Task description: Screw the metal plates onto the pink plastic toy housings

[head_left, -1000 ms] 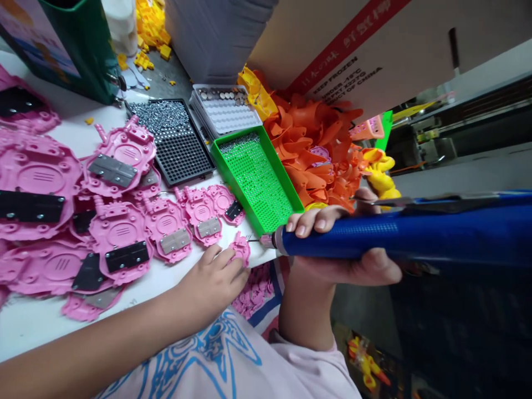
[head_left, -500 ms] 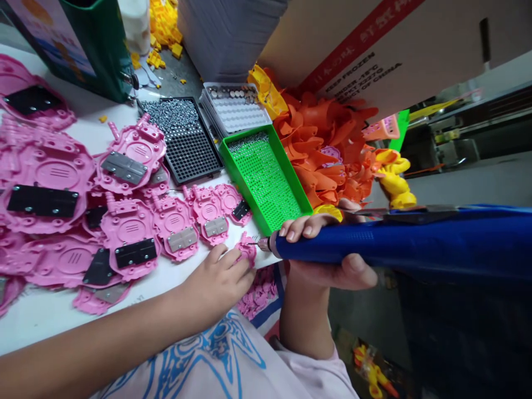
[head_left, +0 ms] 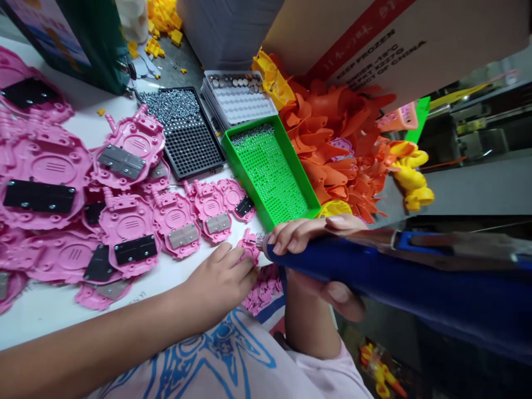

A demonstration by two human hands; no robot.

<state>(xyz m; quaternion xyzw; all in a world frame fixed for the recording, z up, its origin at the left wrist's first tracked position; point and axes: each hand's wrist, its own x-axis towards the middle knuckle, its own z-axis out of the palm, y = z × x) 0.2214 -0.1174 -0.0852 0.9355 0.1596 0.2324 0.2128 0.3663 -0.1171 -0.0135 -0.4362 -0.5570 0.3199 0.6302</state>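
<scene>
My right hand (head_left: 320, 249) is wrapped round a blue electric screwdriver (head_left: 374, 271), whose tip points left at a small pink part (head_left: 249, 245) at the table's edge. The fingers of my left hand (head_left: 226, 277) are closed on that pink part and hide much of it. Pink casings (head_left: 131, 227) with black or grey cover plates lie in rows and piles to the left. Beyond my hands are a green perforated tray (head_left: 272, 177) with screws at its far end and a black tray (head_left: 183, 133) partly filled with screws.
Stacked clear trays (head_left: 241, 100) hold small round metal pieces. Orange parts (head_left: 332, 144) are heaped beside a cardboard box (head_left: 374, 50). A green container (head_left: 78, 44) stands at the back left, near yellow pieces (head_left: 164, 16). More pink parts (head_left: 264, 291) lie below the table edge.
The view has shifted slightly. The screwdriver's rear has swung lower, its tip is closer over the small pink part, and my right hand has tilted with it. My left hand stays on the part.
</scene>
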